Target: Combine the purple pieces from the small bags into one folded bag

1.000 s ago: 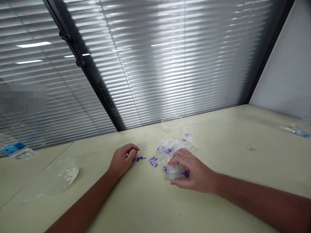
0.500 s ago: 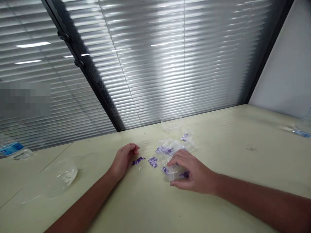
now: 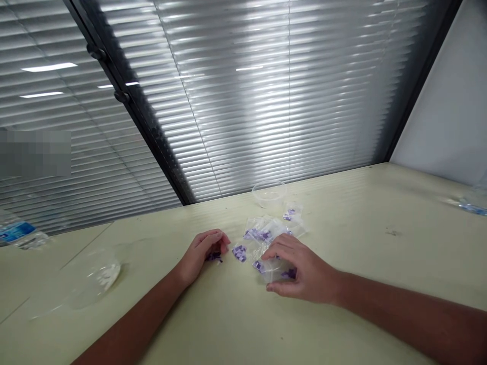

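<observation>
Curled over a small pile of loose purple pieces (image 3: 213,257) is my left hand (image 3: 201,253), its fingers bent and partly hiding the pile. My right hand (image 3: 294,268) grips a clear plastic bag (image 3: 274,269) between thumb and fingers; purple pieces show inside it. Just left of that bag, a clear bag with light purple pieces (image 3: 239,253) lies flat on the table. Several more clear bags with purple pieces (image 3: 262,232) overlap behind my right hand. Another small bag (image 3: 289,214) lies farther back.
A clear round container (image 3: 269,193) stands near the table's (image 3: 213,324) back edge. To the left is a clear plastic container with white bits (image 3: 108,274). Bottles stand at the far left (image 3: 17,231) and far right (image 3: 474,203). Blinds (image 3: 243,101) rise behind.
My left hand has moved right and now covers much of the loose purple pile, which was in plain view beside it. My right hand and its bag have stayed in place.
</observation>
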{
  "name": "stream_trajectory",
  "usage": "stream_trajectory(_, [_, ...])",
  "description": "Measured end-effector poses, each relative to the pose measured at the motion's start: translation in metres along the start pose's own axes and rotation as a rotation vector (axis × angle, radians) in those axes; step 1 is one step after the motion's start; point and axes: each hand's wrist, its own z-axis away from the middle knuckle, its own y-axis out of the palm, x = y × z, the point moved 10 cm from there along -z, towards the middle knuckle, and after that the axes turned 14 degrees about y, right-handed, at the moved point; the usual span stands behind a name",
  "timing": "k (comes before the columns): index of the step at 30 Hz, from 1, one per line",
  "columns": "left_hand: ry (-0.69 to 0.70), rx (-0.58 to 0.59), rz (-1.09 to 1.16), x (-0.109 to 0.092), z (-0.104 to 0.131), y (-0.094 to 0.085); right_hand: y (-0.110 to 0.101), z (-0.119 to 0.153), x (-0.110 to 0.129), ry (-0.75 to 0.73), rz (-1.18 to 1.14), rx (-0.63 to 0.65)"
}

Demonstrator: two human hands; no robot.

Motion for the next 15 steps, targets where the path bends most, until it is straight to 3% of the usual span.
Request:
stream_trajectory(4, [0.023,-0.024,0.026,-0.001,-0.001,-0.001,0.000,0.000,0.000,0.009,0.008,0.009])
stream_trajectory(15, [-0.041,0.205,-0.049,-0.014,0.005,0.029,0.003,0.001,-0.004,0.030,-0.007,0.027])
